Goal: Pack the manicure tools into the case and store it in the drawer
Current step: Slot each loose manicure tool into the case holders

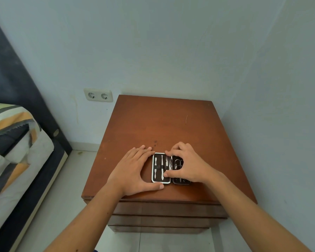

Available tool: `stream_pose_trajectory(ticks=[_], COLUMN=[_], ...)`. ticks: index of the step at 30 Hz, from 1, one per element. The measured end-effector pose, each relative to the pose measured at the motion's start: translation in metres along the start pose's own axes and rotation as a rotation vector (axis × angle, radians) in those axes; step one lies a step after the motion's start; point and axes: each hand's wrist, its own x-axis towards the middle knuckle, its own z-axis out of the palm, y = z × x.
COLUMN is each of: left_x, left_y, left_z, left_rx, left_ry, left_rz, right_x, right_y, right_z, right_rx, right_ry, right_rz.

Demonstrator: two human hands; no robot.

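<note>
A small dark manicure case [161, 168] with a silver rim lies open flat on the brown wooden nightstand [162, 124], near its front edge. Its left half holds several pale metal tools under a strap. The right half [178, 163] shows small scissors and is partly covered. My left hand [133, 170] lies flat against the case's left side, thumb at its front corner. My right hand [187, 162] rests over the right half, with its thumb and fingertips on the middle edge of the case. The drawer fronts [167, 213] below are closed.
The nightstand stands in a corner between two pale blue walls. A double wall socket [98, 95] sits to its left. A bed with a striped cover [13, 142] and a dark headboard fills the left side. Pale floor tiles [65, 206] lie between bed and nightstand.
</note>
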Motion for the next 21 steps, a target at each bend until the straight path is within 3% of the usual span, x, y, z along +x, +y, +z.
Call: stream_pose_trajectory(ticks=[21], left_x=[0.0], left_y=[0.0], left_z=[0.001], left_rx=[-0.006], left_ry=[0.013], left_rz=[0.002], right_x=[-0.012], right_y=[0.009], right_z=[0.006], right_rx=[0.071], right_ry=[-0.002], right_rz=[-0.059])
